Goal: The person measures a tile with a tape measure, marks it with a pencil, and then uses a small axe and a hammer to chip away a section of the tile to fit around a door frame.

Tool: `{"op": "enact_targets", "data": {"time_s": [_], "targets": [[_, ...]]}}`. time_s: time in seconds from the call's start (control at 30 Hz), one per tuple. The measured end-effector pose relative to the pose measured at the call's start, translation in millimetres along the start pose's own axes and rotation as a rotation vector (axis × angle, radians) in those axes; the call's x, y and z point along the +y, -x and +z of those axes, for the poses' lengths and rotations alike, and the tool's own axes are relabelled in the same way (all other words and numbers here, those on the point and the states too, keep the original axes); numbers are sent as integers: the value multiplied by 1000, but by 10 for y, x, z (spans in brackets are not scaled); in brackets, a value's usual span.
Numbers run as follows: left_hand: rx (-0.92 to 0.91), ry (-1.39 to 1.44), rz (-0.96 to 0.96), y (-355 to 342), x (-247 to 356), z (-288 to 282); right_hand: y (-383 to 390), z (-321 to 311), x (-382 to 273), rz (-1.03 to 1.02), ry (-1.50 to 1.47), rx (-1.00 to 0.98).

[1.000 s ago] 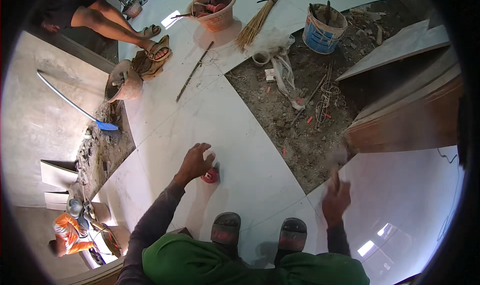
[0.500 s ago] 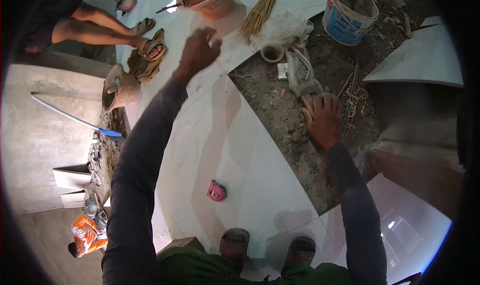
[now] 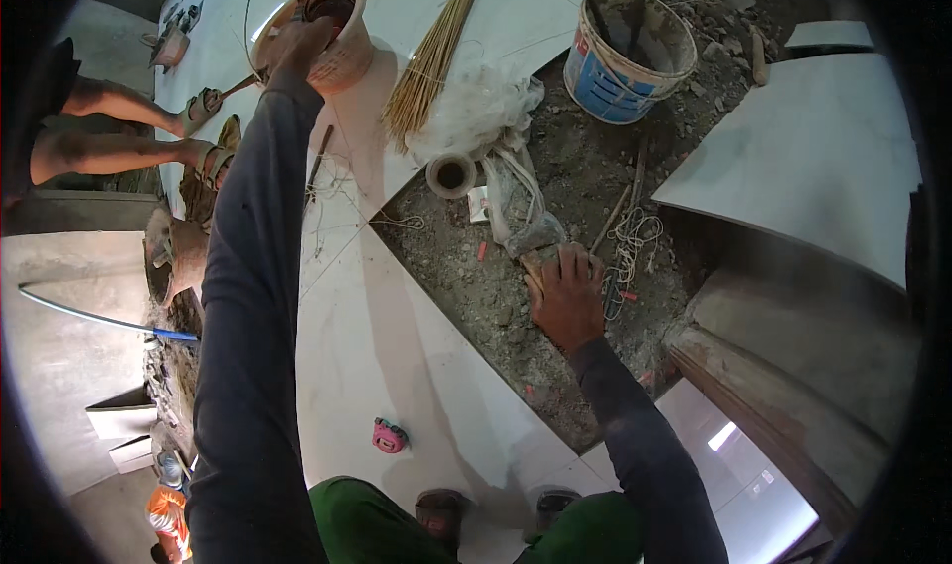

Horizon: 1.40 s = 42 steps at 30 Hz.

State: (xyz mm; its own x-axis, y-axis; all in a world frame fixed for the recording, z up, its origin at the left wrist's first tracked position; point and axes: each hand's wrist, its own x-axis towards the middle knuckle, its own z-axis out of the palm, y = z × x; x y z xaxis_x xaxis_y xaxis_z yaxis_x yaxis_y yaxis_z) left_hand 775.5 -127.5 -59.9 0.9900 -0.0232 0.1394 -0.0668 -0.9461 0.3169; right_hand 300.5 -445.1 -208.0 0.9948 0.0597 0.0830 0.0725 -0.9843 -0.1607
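My left hand reaches over the near rim of an orange bucket with a wire handle. Its fingertips are among dark tools in the bucket, so its grip is hidden. Lower down, my right hand rests on rubbly ground with its fingers curled round a tan wooden piece. Most of that piece is under the hand. Beside it lie a clear plastic bag and a roll of tape. On the white tiles, a pink tape measure lies in front of my feet.
A straw broom lies beyond the tape roll. Farther right stands a blue-and-white bucket with tools inside. A cut tile leans at the right, and tangled string lies nearby. Another person's legs are at the left.
My left hand has moved forward and left, from above the tiles to the orange bucket. The view has shifted; my right hand stays at the same wooden piece.
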Motion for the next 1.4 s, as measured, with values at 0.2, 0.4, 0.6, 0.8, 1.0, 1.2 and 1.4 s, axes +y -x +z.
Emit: {"op": "enact_targets", "data": {"time_s": [0.2,0.4,0.6,0.8,1.0,1.2,1.4], "targets": [[61,146,-7,-243,103,43,-28,-28,-46,-11,-27,-23],[-219,1184,-180,-349,-457,-65,-29,26,-70,-14,-89,7],[-228,620,43,797,290,-618,64,119,57,-3,-23,20],[-608,1689,-132,2790,663,-674,88,111,-40,-23,-41,1],[-853,1216,-239,4379,774,-897,123,152,-29,-71,-28,102],[-983,1011,-359,5485,760,-1348,362,17,-94,-54,-53,108],[-879,795,-274,5997,637,-1580,1266,-363,-43,-5,-185,159]]}}
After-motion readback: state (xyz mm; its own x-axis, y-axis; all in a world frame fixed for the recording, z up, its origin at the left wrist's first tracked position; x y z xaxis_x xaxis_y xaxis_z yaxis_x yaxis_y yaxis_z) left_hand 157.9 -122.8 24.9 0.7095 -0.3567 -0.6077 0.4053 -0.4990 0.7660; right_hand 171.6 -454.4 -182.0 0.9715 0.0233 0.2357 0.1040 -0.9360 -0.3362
